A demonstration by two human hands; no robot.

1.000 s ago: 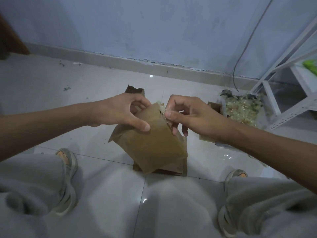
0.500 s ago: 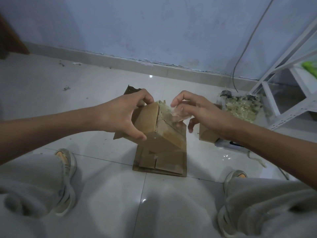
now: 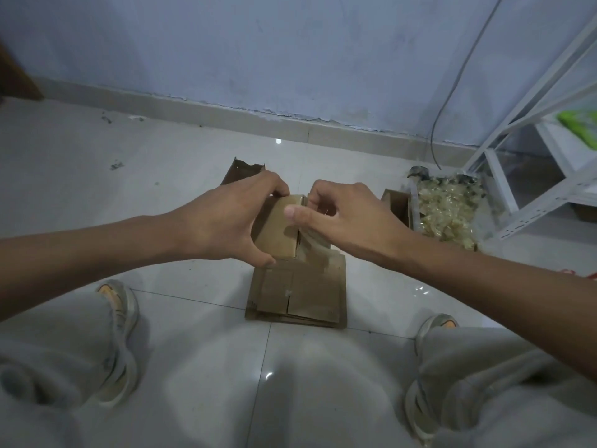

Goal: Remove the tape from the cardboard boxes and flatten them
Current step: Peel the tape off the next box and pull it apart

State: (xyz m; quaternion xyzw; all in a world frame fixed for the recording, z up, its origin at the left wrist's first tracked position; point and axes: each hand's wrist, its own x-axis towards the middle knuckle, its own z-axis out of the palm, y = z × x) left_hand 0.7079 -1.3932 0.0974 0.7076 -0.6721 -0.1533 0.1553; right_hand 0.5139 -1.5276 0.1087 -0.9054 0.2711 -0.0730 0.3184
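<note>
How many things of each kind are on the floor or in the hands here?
Hands: 2, the left hand and the right hand
Box held in both hands: 1
Stack of flattened cardboard: 1
Other cardboard boxes on the floor: 2
Pile of peeled tape: 1
Total: 7

What my hands and the frame edges keep out of sight

My left hand covers the left face of the small cardboard box, and my right hand hides its upper right side, so I cannot tell whether my fingertips there pinch tape or bare card; the box hides the far part of the flattened stack; a further piece of cardboard shows only its torn top behind my left hand; the white rack, the green thing on it and both my knees run off the picture; the heap of peeled tape is too blurred to make out single strips
</note>
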